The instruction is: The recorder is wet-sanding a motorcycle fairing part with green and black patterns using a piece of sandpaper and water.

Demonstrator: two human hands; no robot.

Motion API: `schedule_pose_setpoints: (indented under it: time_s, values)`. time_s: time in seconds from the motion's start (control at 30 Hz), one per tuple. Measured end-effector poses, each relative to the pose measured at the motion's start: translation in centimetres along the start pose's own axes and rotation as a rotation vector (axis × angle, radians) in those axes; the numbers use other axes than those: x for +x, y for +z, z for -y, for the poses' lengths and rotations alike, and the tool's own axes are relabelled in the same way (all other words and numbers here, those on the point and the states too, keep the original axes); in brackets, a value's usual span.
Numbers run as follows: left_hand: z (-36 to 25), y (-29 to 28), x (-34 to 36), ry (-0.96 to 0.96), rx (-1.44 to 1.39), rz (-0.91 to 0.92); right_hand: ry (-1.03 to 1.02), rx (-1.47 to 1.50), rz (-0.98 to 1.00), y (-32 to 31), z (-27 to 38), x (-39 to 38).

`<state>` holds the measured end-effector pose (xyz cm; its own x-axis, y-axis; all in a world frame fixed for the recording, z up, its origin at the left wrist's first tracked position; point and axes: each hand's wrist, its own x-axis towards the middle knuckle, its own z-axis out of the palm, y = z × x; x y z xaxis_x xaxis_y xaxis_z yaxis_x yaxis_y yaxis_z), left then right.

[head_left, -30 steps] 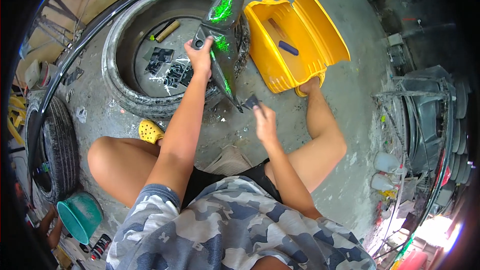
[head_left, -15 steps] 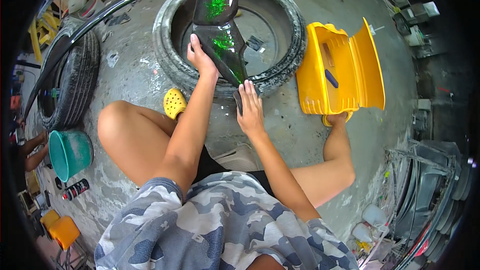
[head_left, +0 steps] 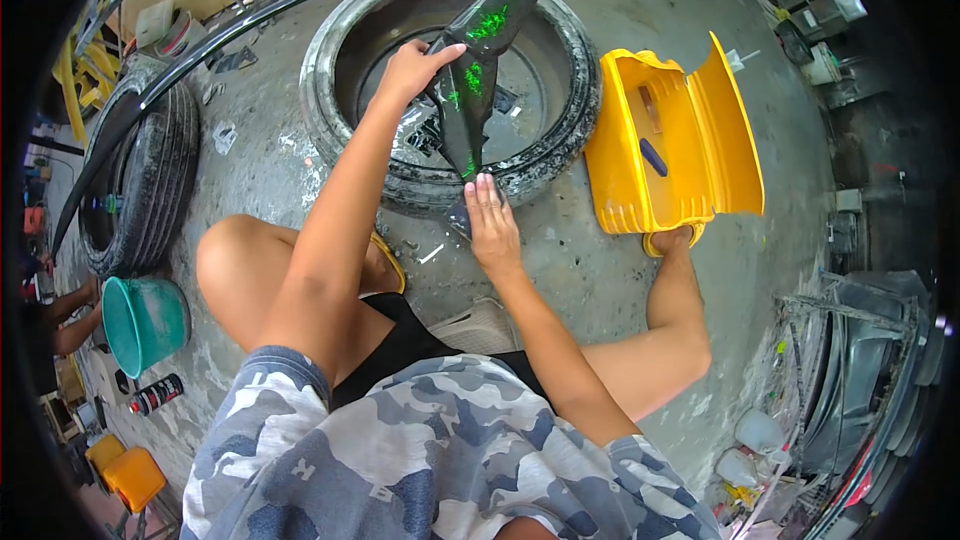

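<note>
My left hand grips a long dark glossy panel with green speckled patches near its middle, held slanting over a tire lying flat. My right hand has its fingers pressed together on a small dark pad at the panel's narrow lower end, the pad partly hidden under them. Dark scraps lie inside the tire, partly covered by the panel.
A yellow bin stands right of the tire. An upright tire, long black strip, teal bucket and spray can are left. Another person's arms show at far left. Grey panels are stacked right.
My right hand has moved from beside the panel onto its lower tip with the dark pad. The panel's upper end now slants rightward, and my left hand sits farther up its left side.
</note>
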<state>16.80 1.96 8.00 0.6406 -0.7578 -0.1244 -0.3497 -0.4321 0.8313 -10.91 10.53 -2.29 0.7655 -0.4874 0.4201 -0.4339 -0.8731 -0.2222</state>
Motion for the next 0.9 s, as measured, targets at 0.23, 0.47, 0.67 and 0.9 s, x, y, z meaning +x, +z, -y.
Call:
schedule_pose_setpoints:
  time_s: [0.23,0.47,0.67,0.9]
  values:
    - [-4.7,3.9,1.7,0.037,0.296,-0.061,-0.014,-0.032,0.033,-0.3,0.1,0.5]
    - [-5.8,6.2,1.2,0.283,-0.061,-0.143,0.998,0.73,-0.298,-6.0,-2.0,-2.0]
    - [-5.4,10.5,-0.7,0.21,-0.139,-0.149,1.067,0.542,-0.494,-9.3,-5.0,-1.5]
    - [-3.8,11.4,-0.1,0.122,-0.006,-0.154,0.427,-0.051,0.295,-10.0,-3.3,-2.5]
